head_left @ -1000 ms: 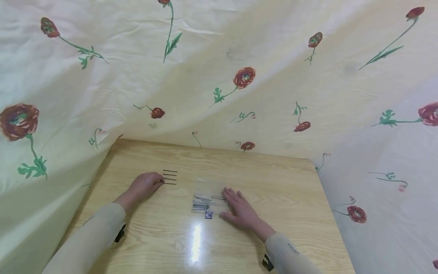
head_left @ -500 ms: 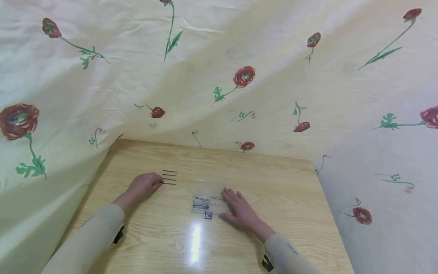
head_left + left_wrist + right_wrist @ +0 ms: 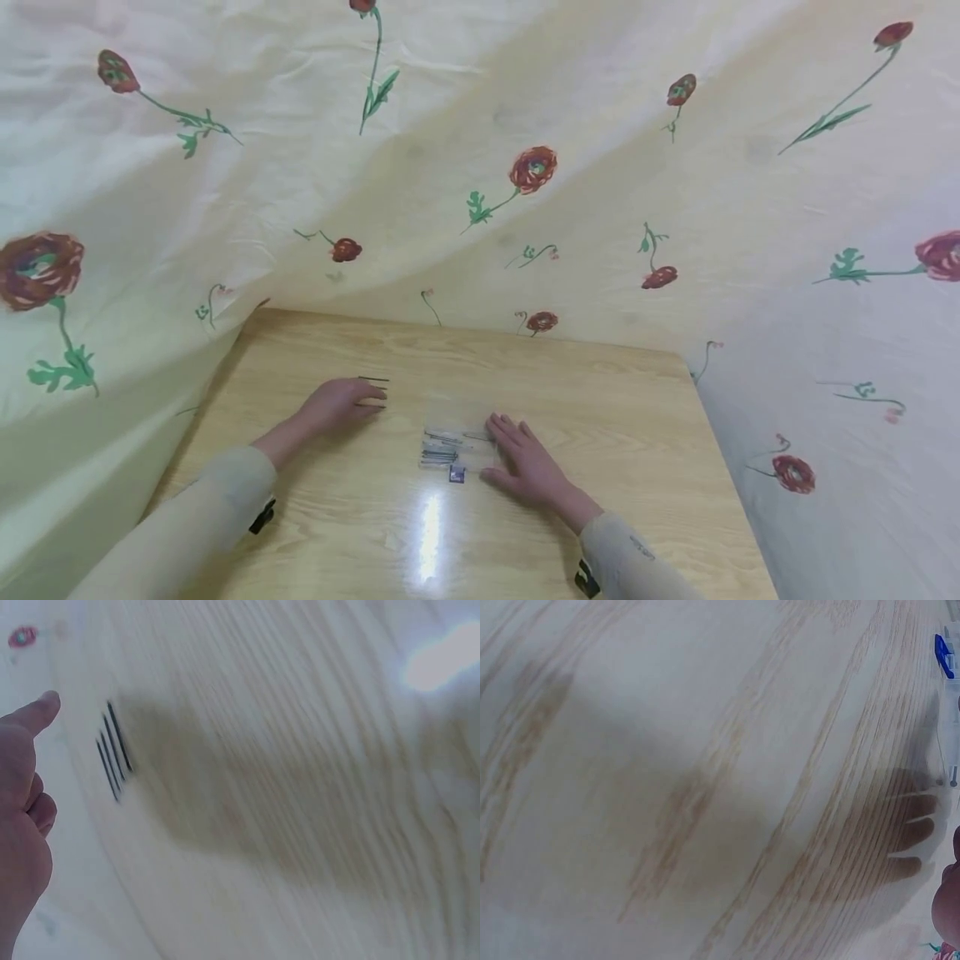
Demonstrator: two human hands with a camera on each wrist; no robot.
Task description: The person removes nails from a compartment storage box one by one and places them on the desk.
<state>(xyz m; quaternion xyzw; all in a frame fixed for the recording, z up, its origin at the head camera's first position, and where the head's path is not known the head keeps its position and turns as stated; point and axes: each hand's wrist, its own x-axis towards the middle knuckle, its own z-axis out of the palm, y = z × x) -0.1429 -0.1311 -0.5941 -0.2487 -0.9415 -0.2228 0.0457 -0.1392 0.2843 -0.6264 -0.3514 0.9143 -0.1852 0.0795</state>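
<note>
My left hand [image 3: 341,406] hovers over a short row of dark nails or screws [image 3: 375,379], fingers loosely extended and partly covering them. In the left wrist view these thin dark pieces [image 3: 118,739] lie side by side on the table, apart from the hand [image 3: 22,780], with nothing in its grasp. My right hand [image 3: 528,462] rests at the right side of a clear plastic box [image 3: 468,408], fingers extended along it. Several more thin metal pieces [image 3: 440,455] lie inside the box. A small blue tab [image 3: 457,474] sits at its near edge; the right wrist view shows a blue clip [image 3: 943,656].
A light wood-grain table [image 3: 420,350] carries everything. Cream cloth with red flowers [image 3: 442,167] hangs behind it and along both sides. A bright light reflection [image 3: 429,537] shows on the tabletop nearer the body.
The left fingers, earlier pinched at the left ends of the laid-out pieces, have loosened and moved right, over the row. The right hand and box have stayed in place.
</note>
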